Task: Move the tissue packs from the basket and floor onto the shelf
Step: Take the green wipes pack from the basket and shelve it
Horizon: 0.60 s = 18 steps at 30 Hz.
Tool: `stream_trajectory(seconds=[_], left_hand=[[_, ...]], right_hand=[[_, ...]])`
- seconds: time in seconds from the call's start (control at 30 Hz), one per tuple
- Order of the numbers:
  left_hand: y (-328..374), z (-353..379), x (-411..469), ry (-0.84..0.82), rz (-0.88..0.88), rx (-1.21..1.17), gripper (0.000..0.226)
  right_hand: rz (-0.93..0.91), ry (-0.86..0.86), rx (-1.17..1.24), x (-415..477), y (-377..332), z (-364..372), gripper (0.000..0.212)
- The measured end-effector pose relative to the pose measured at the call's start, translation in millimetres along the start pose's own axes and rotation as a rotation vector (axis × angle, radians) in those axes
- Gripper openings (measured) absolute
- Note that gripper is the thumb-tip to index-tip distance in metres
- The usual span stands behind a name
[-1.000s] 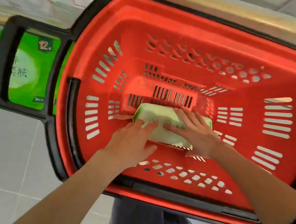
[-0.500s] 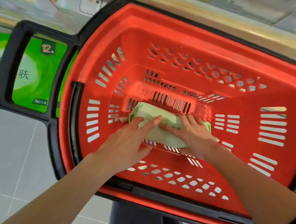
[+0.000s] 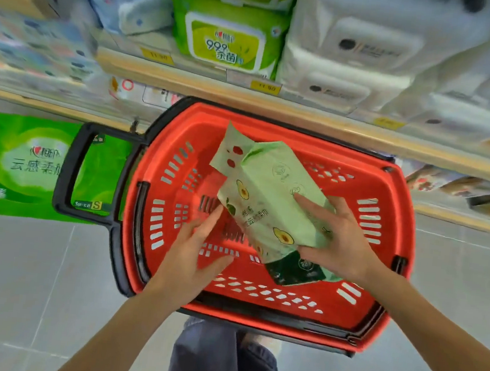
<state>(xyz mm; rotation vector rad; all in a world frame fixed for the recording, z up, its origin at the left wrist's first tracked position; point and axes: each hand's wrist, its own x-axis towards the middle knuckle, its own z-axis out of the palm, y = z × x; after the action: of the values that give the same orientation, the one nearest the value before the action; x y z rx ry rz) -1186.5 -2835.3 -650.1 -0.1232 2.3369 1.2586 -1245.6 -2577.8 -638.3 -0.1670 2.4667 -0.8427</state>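
Observation:
A pale green tissue pack [image 3: 268,206] with avocado prints hangs tilted above the red basket [image 3: 391,219]. My right hand [image 3: 337,240] grips its lower right side, fingers spread over the front. My left hand [image 3: 197,253] is open just left of the pack, fingertips near its lower left edge. The basket's floor shows no other pack. A large green tissue pack [image 3: 19,164] lies on the floor left of the basket, partly behind the black handle [image 3: 66,172].
The wooden shelf edge [image 3: 305,116] with yellow price tags runs above the basket. Green wipes packs [image 3: 226,38] and white tissue packs [image 3: 387,58] fill the shelf. Grey tiled floor [image 3: 31,283] lies to the left. My legs in dark trousers [image 3: 219,364] stand below the basket.
The pale green pack has been lifted off the basket floor and tilted upward in my right hand. My left hand has come off it. The view has risen toward the shelf.

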Motion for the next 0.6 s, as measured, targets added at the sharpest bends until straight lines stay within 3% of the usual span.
stream_trajectory(seconds=[0.17,0.37,0.6], left_hand=[[41,1,-13,-0.087,-0.037,-0.095,0.098],[87,2,-30,-0.29,-0.004,-0.352,0.121],[148,-18,-62,-0.365,0.098,-0.283,0.12]], right_hand=[[0.05,0.091,0.316,-46,-23,-35,0.087],[0.179,0.123,0.942,-106,-42,-66,0.079],[0.244,0.185,1.118,-166,-58,-87,0.077]])
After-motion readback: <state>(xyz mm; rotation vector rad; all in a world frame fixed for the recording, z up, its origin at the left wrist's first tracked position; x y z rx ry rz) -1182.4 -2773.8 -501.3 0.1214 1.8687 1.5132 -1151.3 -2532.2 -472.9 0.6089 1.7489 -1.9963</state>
